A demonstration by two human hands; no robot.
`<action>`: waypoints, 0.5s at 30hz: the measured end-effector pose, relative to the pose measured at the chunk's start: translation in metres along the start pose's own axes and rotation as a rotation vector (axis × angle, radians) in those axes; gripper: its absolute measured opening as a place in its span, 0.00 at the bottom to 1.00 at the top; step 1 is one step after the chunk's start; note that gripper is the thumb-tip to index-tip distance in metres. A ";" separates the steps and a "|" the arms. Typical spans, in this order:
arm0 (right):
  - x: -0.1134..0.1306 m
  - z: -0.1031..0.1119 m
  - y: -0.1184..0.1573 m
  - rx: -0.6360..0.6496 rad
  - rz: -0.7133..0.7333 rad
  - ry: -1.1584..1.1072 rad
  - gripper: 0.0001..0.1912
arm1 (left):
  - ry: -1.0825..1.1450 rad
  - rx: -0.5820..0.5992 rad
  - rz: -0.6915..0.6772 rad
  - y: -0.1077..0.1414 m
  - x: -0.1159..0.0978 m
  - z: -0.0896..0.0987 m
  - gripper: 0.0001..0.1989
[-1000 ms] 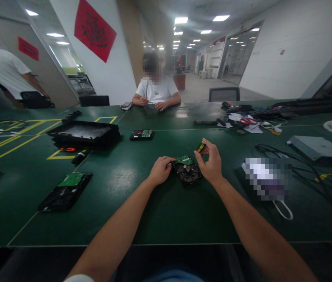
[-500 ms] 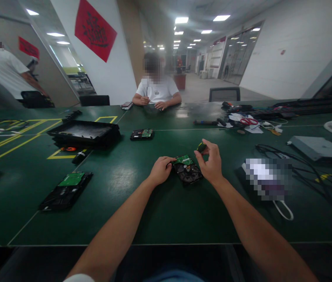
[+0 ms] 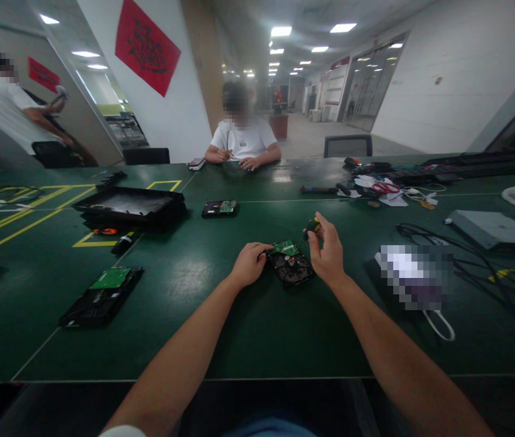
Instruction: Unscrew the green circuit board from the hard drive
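Green tabletop (image 3: 248, 340) under ceiling lights, marked in places with yellow tape. Landmark: the hard drive (image 3: 290, 270), flat on the surface between the two hands, green board (image 3: 286, 247) on its far part, round dark casing on its near part. Across from the drive, a seated person (image 3: 243, 142) in a white top.

Left hand (image 3: 249, 265): fingers curled, tips and thumb at the drive's left edge, seemingly bracing it. Right hand (image 3: 329, 252): thumb and fingers pinching a yellow-and-black screwdriver (image 3: 312, 227) just beyond the drive's far right corner. Shaft and tip too small to make out; contact with a screw cannot be told.

Left of the drive, a longer black unit (image 3: 98, 300) with a green board; beyond it to the left, a smaller drive (image 3: 220, 208) and a black tray (image 3: 125, 203). Right of it, dark cables (image 3: 489, 273) and a grey box (image 3: 497, 229).

Handling notes (judgement): seat the tip squarely before any twist, shaft upright to the screw face. Press down lightly, turn with the fingertips; left hand should steady the casing edge, clear of the board. Slipping could scratch the board.
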State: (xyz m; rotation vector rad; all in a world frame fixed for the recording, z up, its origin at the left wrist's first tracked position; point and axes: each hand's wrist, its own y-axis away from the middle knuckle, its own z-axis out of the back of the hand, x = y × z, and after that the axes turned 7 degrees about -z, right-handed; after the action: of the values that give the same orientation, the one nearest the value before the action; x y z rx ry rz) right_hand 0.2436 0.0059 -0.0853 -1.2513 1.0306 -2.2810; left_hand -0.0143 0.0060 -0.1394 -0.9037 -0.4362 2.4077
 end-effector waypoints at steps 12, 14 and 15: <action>-0.001 -0.001 0.002 0.039 -0.014 -0.038 0.31 | -0.005 0.006 0.001 -0.001 -0.003 0.001 0.20; -0.003 -0.002 0.002 0.041 -0.019 -0.029 0.30 | -0.008 0.008 0.006 -0.001 -0.003 0.001 0.20; -0.003 -0.002 0.002 0.036 -0.019 -0.020 0.29 | -0.008 0.010 0.007 -0.001 -0.003 0.001 0.20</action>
State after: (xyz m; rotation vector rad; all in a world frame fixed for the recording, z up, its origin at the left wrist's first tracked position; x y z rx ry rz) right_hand 0.2436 0.0072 -0.0898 -1.2726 0.9697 -2.2860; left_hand -0.0133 0.0050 -0.1366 -0.8932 -0.4237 2.4187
